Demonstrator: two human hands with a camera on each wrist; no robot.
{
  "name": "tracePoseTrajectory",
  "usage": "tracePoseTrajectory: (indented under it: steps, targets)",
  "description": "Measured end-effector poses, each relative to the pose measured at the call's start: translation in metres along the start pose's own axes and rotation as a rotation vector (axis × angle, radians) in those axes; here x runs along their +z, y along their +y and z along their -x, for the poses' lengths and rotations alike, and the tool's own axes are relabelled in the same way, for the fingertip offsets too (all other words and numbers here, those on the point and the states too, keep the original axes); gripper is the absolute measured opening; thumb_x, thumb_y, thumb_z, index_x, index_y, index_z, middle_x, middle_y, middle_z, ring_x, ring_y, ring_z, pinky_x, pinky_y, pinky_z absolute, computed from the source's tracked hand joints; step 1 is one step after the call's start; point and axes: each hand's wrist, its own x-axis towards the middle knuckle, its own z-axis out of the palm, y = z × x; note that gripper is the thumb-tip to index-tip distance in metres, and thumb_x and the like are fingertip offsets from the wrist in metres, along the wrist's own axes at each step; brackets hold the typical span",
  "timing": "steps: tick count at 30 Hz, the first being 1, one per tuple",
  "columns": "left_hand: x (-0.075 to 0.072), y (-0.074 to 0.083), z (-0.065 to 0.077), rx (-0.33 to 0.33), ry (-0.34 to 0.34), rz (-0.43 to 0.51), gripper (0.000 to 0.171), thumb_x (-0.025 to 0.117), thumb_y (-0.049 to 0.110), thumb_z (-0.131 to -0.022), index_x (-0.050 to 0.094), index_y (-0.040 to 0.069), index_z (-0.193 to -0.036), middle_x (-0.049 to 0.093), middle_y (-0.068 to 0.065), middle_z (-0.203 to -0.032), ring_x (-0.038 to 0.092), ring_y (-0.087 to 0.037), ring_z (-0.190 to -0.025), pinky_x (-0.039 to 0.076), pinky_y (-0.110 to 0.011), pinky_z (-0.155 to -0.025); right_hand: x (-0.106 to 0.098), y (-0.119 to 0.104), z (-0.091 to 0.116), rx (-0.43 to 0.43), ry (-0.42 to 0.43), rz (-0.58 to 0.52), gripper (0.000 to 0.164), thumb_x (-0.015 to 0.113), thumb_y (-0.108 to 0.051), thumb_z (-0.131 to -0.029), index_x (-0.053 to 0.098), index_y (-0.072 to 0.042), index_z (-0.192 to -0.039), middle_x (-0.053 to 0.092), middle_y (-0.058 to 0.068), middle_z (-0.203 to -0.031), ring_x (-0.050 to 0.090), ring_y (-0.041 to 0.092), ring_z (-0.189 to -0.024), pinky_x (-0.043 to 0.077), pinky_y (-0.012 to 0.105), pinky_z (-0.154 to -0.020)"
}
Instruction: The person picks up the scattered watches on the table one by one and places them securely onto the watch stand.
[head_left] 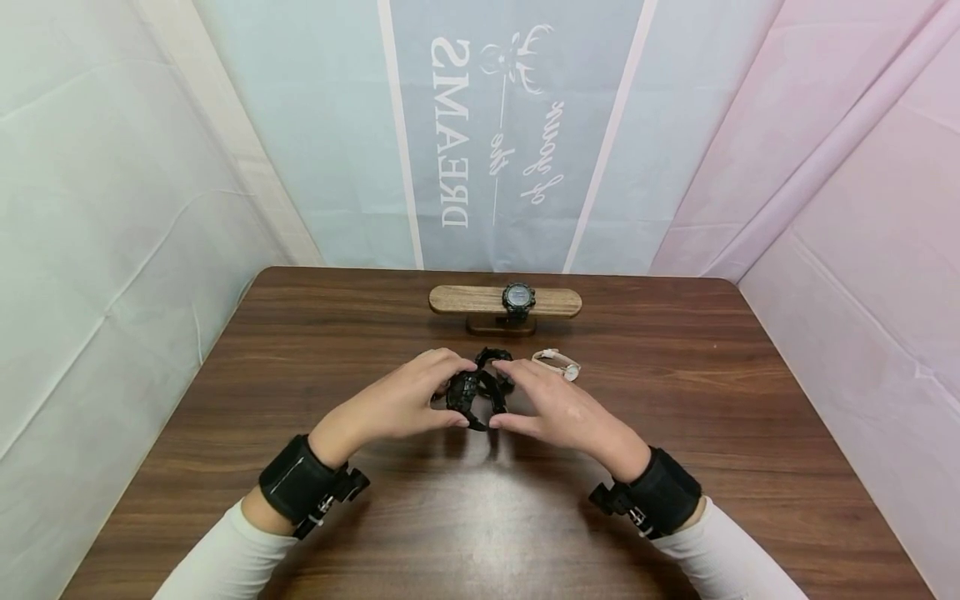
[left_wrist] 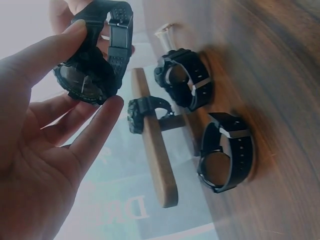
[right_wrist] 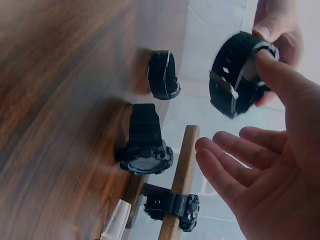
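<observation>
My left hand (head_left: 401,400) holds a black watch (head_left: 462,392) above the table, thumb on the strap and fingertips at the case. The watch's face (left_wrist: 82,82) is turned toward the left palm in the left wrist view. My right hand (head_left: 566,412) is at the other side of this watch; its thumb (right_wrist: 280,75) appears to touch the band while its fingers (right_wrist: 240,155) stretch out apart from it. Just beyond the hands, two more black watches stand on the table: a chunky one (left_wrist: 187,77) and a slimmer one (left_wrist: 225,155).
At the back stands a wooden watch holder (head_left: 468,300) with a black digital watch (head_left: 518,297) around its bar. A small watch with a pale strap (head_left: 558,364) lies beyond the right hand. Fabric hangs behind the brown table (head_left: 337,308).
</observation>
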Motion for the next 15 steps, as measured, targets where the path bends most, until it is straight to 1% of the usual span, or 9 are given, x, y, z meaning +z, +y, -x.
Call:
tracePoseTrajectory:
  steps: [3,7,11,15]
  targets:
    - [-0.0017,0.0019,-0.0018,0.015,0.01,-0.01,0.065,0.073,0.041,-0.079,0.048,0.014,-0.133,0.05,0.006,-0.122,0.051,-0.011,-0.098,0.047,-0.024,-0.08,0.0021,-0.0007,-0.0003,-0.01,-0.009,-0.042,0.078,0.059,-0.061,-0.081,0.039,-0.016,-0.141,0.053,0.002,-0.128,0.054,0.014,-0.112,0.047,0.034,-0.089]
    - [-0.0029,0.0037,-0.0035,0.02,0.014,-0.019,0.065,0.073,0.041,-0.079,0.048,0.014,-0.133,0.05,0.006,-0.121,0.051,-0.012,-0.096,0.046,-0.023,-0.078,0.0054,-0.0017,-0.0006,-0.022,-0.026,-0.062,0.084,0.062,-0.061,-0.079,0.035,-0.015,-0.143,0.048,0.002,-0.133,0.052,0.012,-0.114,0.047,0.033,-0.091]
    - [-0.0034,0.0051,-0.0052,0.018,0.013,-0.022,0.064,0.072,0.041,-0.08,0.048,0.014,-0.133,0.05,0.006,-0.121,0.051,-0.013,-0.095,0.045,-0.023,-0.077,0.0088,-0.0016,-0.0017,-0.044,-0.004,-0.061,0.084,0.067,-0.054,-0.079,0.034,-0.011,-0.143,0.047,0.004,-0.133,0.053,0.012,-0.11,0.047,0.032,-0.091]
    - [-0.0042,0.007,-0.0064,0.026,0.019,-0.039,0.063,0.072,0.04,-0.08,0.049,0.014,-0.133,0.05,0.006,-0.12,0.048,-0.011,-0.095,0.044,-0.024,-0.076,0.0106,-0.0013,-0.0028,-0.068,0.033,-0.08,0.083,0.072,-0.044,-0.079,0.034,-0.008,-0.142,0.048,0.005,-0.13,0.054,0.011,-0.102,0.048,0.03,-0.087]
